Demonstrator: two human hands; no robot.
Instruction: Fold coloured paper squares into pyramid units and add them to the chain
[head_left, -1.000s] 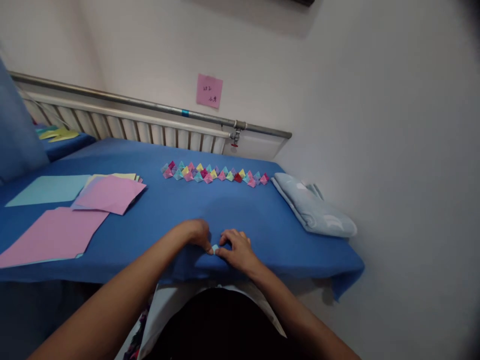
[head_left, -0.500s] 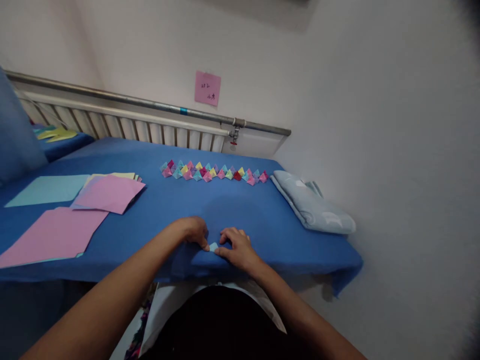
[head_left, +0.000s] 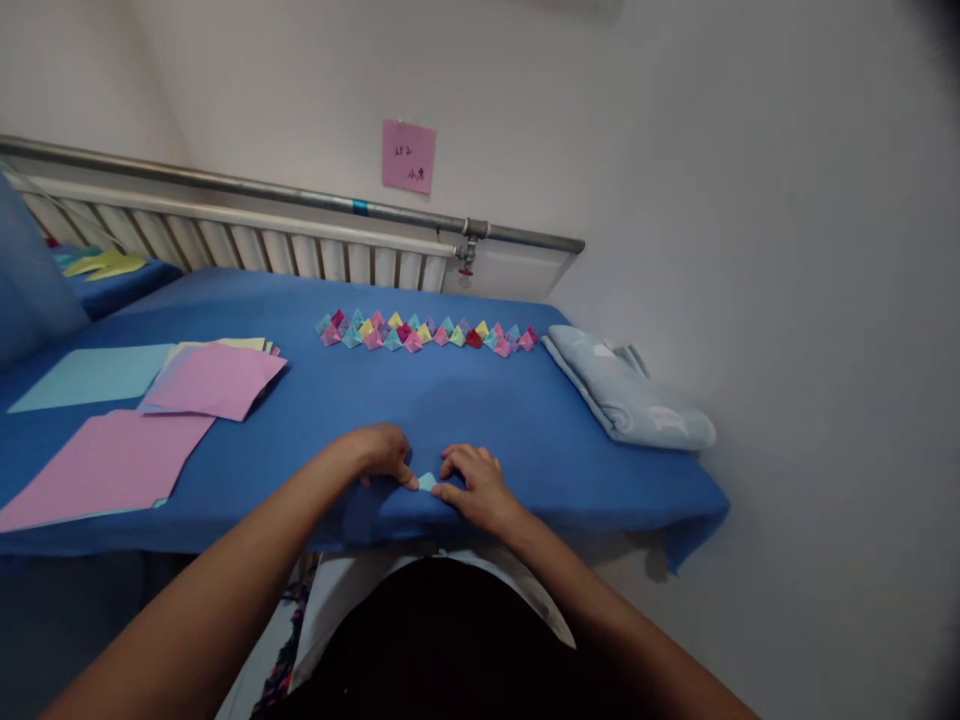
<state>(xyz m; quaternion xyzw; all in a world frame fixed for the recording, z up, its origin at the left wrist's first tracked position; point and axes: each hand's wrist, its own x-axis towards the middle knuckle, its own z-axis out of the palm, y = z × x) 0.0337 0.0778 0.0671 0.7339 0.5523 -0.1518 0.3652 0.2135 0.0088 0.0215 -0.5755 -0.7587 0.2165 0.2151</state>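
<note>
A small folded piece of light blue paper [head_left: 427, 481] lies on the blue cloth near the table's front edge. My left hand [head_left: 384, 452] is closed, fingers curled under, its thumb pressing the paper's left corner. On the other side my right hand [head_left: 478, 487] holds down the right corner with its thumb, the other fingers bent and arched above the cloth. Farther back stand folded paper pieces [head_left: 427, 334] in pink, blue, yellow, purple and red, set in a long zigzag double row.
Pink sheets [head_left: 112, 468], a light blue sheet [head_left: 94, 376] and a mixed paper stack [head_left: 217, 380] lie at left. A folded light blue blanket [head_left: 630, 390] sits at right against the wall. Behind the table run a radiator [head_left: 300, 252] and a metal pipe [head_left: 262, 190].
The view has shifted slightly, so everything sits a little higher in the picture. Both hands stay at the small light blue paper, the right thumb slightly farther from the left one.
</note>
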